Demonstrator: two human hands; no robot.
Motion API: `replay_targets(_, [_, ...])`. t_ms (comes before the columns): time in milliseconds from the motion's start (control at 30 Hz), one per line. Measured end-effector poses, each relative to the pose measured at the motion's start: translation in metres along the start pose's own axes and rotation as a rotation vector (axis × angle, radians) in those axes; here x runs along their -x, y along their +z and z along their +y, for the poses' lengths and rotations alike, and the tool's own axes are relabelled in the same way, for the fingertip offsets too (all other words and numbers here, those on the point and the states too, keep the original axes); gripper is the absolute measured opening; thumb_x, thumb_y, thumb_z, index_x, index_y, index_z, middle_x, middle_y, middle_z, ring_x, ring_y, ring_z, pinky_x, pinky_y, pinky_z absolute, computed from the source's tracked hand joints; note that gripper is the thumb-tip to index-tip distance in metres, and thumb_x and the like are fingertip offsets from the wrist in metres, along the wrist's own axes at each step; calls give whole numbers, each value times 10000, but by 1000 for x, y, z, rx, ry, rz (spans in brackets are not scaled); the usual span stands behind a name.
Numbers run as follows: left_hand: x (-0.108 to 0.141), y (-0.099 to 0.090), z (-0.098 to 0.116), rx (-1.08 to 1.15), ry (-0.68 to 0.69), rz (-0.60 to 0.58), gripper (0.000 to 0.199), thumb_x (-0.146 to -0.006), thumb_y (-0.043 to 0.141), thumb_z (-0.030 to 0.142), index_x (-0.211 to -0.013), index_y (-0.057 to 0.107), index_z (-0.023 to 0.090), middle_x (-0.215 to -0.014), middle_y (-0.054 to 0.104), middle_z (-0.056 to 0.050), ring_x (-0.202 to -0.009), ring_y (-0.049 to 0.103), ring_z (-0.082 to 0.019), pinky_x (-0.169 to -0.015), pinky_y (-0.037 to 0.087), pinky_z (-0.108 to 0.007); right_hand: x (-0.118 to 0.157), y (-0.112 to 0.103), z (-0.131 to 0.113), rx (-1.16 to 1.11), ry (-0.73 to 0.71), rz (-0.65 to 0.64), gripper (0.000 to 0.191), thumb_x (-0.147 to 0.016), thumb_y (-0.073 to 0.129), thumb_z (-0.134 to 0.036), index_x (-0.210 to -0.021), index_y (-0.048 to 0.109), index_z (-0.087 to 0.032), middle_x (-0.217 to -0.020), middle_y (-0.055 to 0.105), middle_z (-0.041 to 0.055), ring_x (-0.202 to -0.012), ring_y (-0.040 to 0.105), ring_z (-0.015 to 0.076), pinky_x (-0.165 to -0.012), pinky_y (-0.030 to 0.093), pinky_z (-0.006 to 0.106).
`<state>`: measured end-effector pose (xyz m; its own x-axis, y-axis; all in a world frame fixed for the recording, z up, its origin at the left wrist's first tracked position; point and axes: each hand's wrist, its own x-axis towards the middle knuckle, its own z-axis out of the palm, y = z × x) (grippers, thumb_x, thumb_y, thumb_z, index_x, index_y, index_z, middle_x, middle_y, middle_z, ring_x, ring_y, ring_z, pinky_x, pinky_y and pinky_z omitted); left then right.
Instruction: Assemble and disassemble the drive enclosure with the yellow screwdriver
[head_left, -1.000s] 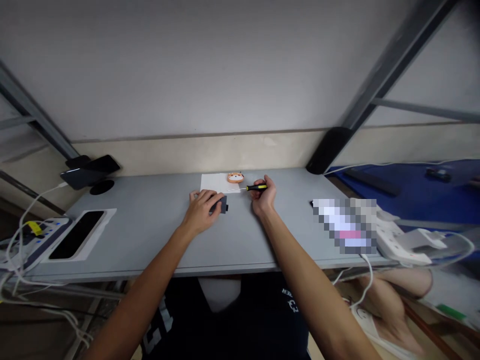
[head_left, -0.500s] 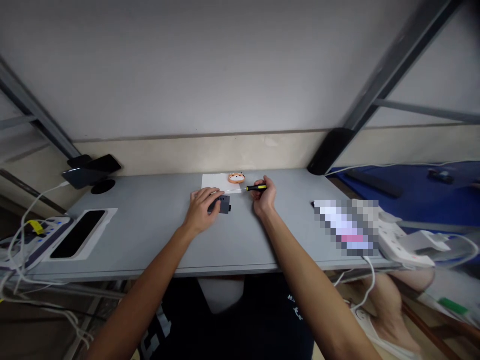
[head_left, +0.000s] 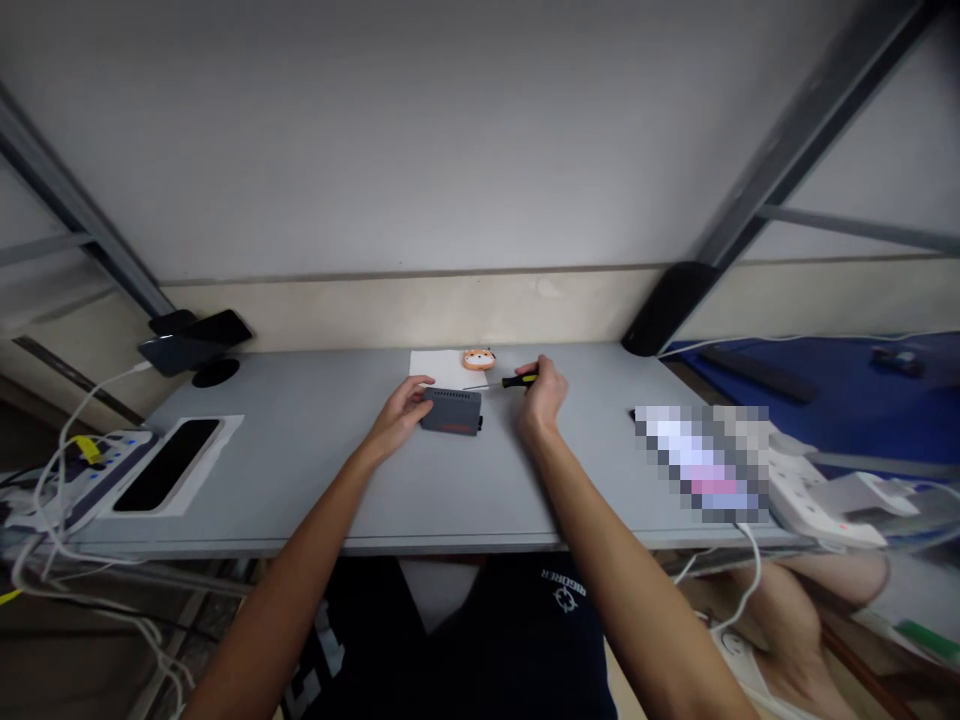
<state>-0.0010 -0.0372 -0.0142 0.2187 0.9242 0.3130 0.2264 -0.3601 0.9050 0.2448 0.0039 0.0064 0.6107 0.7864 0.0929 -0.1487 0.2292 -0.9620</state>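
Note:
A dark grey box (head_left: 452, 412) with a slotted upper edge lies on the grey table (head_left: 300, 450). At its left end, my left hand (head_left: 403, 415) grips it between thumb and fingers. My right hand (head_left: 544, 392), right of the box, is closed round the black and yellow handle of a screwdriver (head_left: 517, 380). The thin shaft points left, its tip near the box's upper edge; whether they touch, I cannot tell. Behind the box are a white sheet (head_left: 435, 365) and an orange and white animal-faced item (head_left: 478, 359).
A phone (head_left: 169, 465) lies at the left, near a power strip (head_left: 112, 480) with cables. Another phone on a stand (head_left: 199, 342) is behind it. At the right are a black cylinder (head_left: 667, 308), a blurred-out screen (head_left: 697, 465), a white power strip (head_left: 817, 505) and a person's leg (head_left: 780, 610).
My left hand has drawn back to the box's left end, uncovering most of the box. My right hand and the screwdriver have shifted slightly right, and the view has moved a little.

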Motion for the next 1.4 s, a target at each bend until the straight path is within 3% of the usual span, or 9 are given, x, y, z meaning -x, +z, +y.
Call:
replay_targets(100, [-1,5,-7,-66,-4,45,297,-968,559,348,-1217,636,205,-929,655,-40,-861,634,-182,-789,517,-295,5,-5,-11,82,-182,58,448,-901,526,-430,-559,678,-186,-566,610,18,-571,525,144,-583,388,290])
replay_targets(200, [-2,8,-16,-138,-2,95,265,-990,555,353,-1178,669,206,-949,671,-53,-859,630,-186,-801,524,-313,10,-11,-20,176,-424,108,504,-922,489,-442,-520,661,-191,-495,558,12,-520,505,142,-564,371,296])
replay_targets(267, [-2,10,-21,-192,10,136,241,-992,560,327,-1166,677,208,-1018,682,-71,-895,630,-195,-840,529,-340,11,-17,-24,157,-479,106,505,-918,484,-410,-476,616,-205,-452,507,6,-481,471,133,-531,346,293])
replay_targets(467, [-3,11,-26,-313,59,206,202,-968,542,161,-1103,686,202,-1077,668,-90,-1020,627,-222,-923,540,-401,9,-25,-28,-12,-386,-140,495,-873,518,-354,-396,535,-221,-412,426,12,-454,391,119,-497,300,298])
replay_targets(667, [-3,12,-25,-375,91,212,217,-954,552,121,-1101,689,204,-1013,642,-77,-1037,608,-229,-955,533,-423,31,-18,-20,132,-371,-384,527,-896,555,-423,-414,598,-215,-431,518,22,-468,450,121,-536,358,297])
replay_targets(867, [-2,12,-24,-361,104,195,209,-971,552,136,-1131,674,192,-1027,622,-66,-926,639,-174,-880,557,-343,46,-9,-17,151,-337,-521,546,-934,550,-469,-466,659,-209,-489,596,29,-507,494,132,-554,380,281])
replay_targets(1200, [-3,13,-24,-362,103,217,215,-947,578,117,-1121,674,200,-1035,639,-59,-888,645,-161,-835,555,-313,66,1,-13,182,-238,-636,561,-972,535,-543,-560,704,-201,-571,663,28,-560,593,148,-595,431,269])
replay_targets(1400, [-3,11,-23,-394,92,244,179,-933,623,165,-1090,694,215,-929,591,-36,-892,601,-183,-854,522,-334,62,-2,-14,210,-313,-522,569,-963,549,-537,-523,698,-209,-521,611,20,-524,519,141,-555,391,273])
